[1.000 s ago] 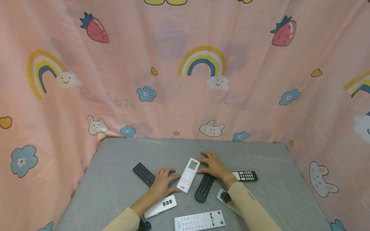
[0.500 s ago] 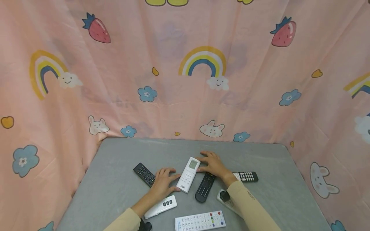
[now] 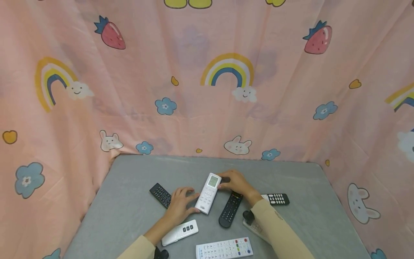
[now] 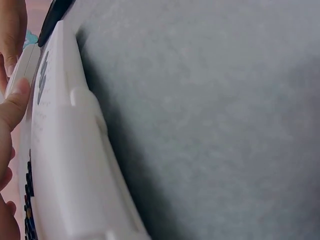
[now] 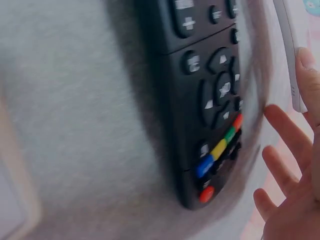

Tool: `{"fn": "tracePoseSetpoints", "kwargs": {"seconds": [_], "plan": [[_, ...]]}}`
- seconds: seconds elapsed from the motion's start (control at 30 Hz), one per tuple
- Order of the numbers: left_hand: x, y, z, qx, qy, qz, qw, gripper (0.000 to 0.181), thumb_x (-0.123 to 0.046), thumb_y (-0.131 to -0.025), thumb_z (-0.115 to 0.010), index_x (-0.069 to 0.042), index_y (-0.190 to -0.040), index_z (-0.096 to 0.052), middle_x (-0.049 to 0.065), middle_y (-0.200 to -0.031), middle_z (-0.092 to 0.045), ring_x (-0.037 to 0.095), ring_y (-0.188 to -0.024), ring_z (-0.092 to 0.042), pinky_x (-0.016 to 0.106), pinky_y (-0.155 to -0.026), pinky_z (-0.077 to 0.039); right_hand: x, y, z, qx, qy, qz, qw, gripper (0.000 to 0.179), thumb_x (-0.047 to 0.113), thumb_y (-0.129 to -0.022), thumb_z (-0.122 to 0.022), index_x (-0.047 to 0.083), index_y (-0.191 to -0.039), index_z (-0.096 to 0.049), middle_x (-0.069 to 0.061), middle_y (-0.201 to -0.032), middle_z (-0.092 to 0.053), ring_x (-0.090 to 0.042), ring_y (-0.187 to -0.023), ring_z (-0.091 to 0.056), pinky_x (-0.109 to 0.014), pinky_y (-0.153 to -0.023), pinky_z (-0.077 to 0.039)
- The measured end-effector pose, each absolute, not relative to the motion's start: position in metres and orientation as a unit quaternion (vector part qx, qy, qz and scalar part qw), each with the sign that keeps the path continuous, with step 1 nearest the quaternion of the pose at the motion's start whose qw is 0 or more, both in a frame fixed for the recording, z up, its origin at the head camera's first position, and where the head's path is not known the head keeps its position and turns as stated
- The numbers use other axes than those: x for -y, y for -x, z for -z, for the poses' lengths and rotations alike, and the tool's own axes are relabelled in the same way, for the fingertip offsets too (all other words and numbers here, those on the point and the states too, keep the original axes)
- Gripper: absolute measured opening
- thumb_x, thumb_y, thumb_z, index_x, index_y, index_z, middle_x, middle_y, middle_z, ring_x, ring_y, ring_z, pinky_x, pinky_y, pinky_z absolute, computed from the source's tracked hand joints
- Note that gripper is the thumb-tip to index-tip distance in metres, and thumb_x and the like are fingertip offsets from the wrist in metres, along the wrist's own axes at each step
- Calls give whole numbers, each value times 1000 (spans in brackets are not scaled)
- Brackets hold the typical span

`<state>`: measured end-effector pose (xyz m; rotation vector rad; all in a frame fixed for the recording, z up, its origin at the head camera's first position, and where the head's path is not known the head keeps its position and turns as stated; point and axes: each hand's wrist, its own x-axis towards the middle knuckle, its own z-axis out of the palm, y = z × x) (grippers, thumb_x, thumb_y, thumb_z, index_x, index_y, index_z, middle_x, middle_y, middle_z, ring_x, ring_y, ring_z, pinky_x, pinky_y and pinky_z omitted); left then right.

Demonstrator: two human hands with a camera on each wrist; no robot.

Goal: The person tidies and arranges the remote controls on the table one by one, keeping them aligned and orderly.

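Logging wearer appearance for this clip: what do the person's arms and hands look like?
Long beige fabric sleeves; the right sleeve has a small dark marking. A small rounded black device sits at each wrist. The left hand and right hand are bare.

Slim white remote [image 3: 207,196], face up, pale screen [image 3: 213,181] at far end, aslant, mid grey table [image 3: 136,172].

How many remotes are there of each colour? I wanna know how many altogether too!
Black remotes: 3
White remotes: 3
Pale remote, partly hidden by the right sleeve: 1
Total: 7
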<state>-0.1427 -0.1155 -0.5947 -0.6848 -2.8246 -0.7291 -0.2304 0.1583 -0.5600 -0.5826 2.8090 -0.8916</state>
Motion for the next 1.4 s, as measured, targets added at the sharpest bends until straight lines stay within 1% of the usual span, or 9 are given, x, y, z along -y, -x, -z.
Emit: {"fn": "tracePoseSetpoints", "kwargs": {"seconds": [0.07, 0.2, 0.4, 0.53, 0.8, 0.93, 1.17, 1.27, 1.4], "plan": [[117, 142, 594, 939, 225, 251, 73, 62, -46, -76, -77, -24, -133, -64, 6, -137, -55, 28, -125, -47, 54, -107, -35, -155, 232, 558, -930, 195, 303, 72, 55, 41, -77, -79, 22, -127, -68, 0, -127, -70, -27, -121, -60, -52, -109, -42], [121, 142, 593, 937, 217, 263, 72, 62, -45, -77, -76, -23, -133, -64, 6, -138, -56, 29, -126, -47, 54, -109, -34, -149, 236, 555, -922, 193, 327, 84, 53, 37, -76, -81, 19, -125, -69, 0, -125, -71, -27, -120, -63, -50, -109, -44], [126, 140, 593, 938, 212, 258, 97, 60, -43, -76, -78, -21, -131, -66, 7, -135, -57, 29, -124, -48, 53, -105, -35, -139, 240, 555, -913, 182, 351, 98, 53, 33, -76, -81, 14, -124, -69, -5, -127, -70, -30, -123, -62, -51, -108, -45], [130, 138, 595, 937, 212, 253, 114, 59, -42, -75, -79, -20, -129, -67, 6, -133, -58, 29, -122, -49, 53, -104, -36, -134, 241, 556, -908, 175, 367, 99, 55, 34, -76, -82, 15, -125, -68, -6, -130, -69, -30, -126, -60, -51, -110, -43], [138, 139, 596, 946, 184, 245, 109, 60, -43, -76, -78, -24, -132, -65, 2, -135, -58, 27, -124, -48, 51, -104, -37, -122, 243, 556, -903, 159, 388, 99, 59, 37, -75, -82, 18, -129, -65, -4, -131, -68, -28, -128, -58, -51, -112, -41], [142, 140, 594, 945, 177, 251, 112, 59, -42, -76, -78, -23, -131, -65, 3, -134, -58, 29, -124, -49, 51, -103, -37, -115, 246, 555, -900, 151, 396, 104, 59, 37, -76, -82, 21, -130, -65, -3, -130, -68, -28, -129, -57, -53, -113, -39], [148, 143, 590, 945, 159, 268, 97, 58, -43, -77, -78, -23, -130, -66, 5, -134, -58, 31, -126, -48, 51, -102, -37, -105, 252, 554, -889, 144, 418, 118, 54, 34, -79, -81, 22, -129, -66, -4, -127, -69, -29, -126, -59, -53, -110, -42], [151, 144, 592, 946, 154, 266, 101, 59, -42, -76, -79, -23, -130, -66, 5, -133, -59, 32, -126, -48, 53, -103, -37, -99, 256, 555, -882, 147, 431, 122, 53, 31, -81, -80, 20, -130, -65, -6, -127, -69, -31, -123, -61, -54, -107, -45], [156, 146, 592, 947, 146, 263, 115, 59, -41, -74, -80, -22, -129, -67, 6, -130, -61, 32, -124, -50, 53, -103, -37, -89, 261, 558, -872, 153, 449, 122, 53, 27, -82, -80, 19, -132, -64, -7, -130, -68, -31, -123, -62, -52, -106, -46]]}}
